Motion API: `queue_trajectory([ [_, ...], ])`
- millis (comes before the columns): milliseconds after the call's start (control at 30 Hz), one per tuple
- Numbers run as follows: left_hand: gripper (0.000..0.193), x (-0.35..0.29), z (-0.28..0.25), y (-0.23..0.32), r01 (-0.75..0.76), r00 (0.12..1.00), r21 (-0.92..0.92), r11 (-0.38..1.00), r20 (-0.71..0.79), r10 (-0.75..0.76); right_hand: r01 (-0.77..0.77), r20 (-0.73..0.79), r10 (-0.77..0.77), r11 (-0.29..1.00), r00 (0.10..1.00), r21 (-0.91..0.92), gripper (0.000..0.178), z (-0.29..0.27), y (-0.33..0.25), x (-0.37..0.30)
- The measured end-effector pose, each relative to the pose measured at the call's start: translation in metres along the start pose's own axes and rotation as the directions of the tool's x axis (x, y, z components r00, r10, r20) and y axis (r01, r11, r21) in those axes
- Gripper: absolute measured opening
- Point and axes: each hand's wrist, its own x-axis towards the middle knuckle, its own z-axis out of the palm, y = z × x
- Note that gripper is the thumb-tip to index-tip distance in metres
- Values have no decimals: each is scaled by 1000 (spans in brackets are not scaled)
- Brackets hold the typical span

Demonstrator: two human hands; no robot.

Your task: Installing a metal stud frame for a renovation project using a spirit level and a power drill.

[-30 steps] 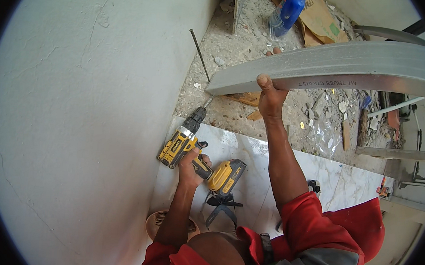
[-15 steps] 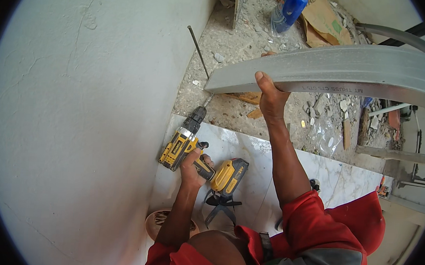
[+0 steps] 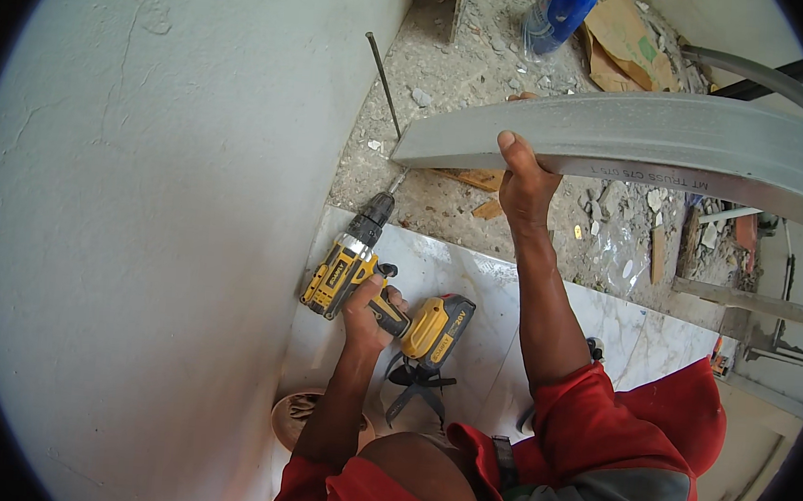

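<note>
My left hand (image 3: 369,315) is wrapped round the grip of a yellow and black cordless drill (image 3: 345,265). The drill tilts up and away from me, and its bit (image 3: 397,181) reaches the near corner of a galvanized steel channel (image 3: 633,132); whether the tip touches is too small to tell. My right hand (image 3: 527,180) grips that channel partway along, thumb on the near side and fingers mostly hidden behind it. Just past the channel's left end, a thin dark rod (image 3: 382,83) slants up beside the wall.
A plain pale wall (image 3: 161,234) fills the left side. Rubble covers the rough floor (image 3: 471,60), with a blue bottle (image 3: 559,19) and cardboard (image 3: 630,43) at the far side. White marbled tiles (image 3: 478,349) lie nearer, and a round tub (image 3: 292,420) stands by my left forearm.
The channel, the drill's front end and my right hand sit slightly further right in the picture, partly from the view shifting. Both grips are unchanged.
</note>
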Motion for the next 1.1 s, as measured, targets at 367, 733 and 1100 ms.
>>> queue_trajectory([
  [367, 15, 5, 17, 0, 7, 998, 48, 999, -56, -4, -9, 35, 12, 998, 999, -67, 54, -2, -8, 3],
  [733, 47, -28, -12, 1, -113, 985, -62, 992, 127, 120, 30, 103, -21, 995, 994, -92, 52, -25, 3, -40],
  [1100, 57, -71, -36, -11, -43, 961, -123, 991, 265, 75, -935, 244, 902, 344, 356, 89, 22, 0, 71, -101],
])
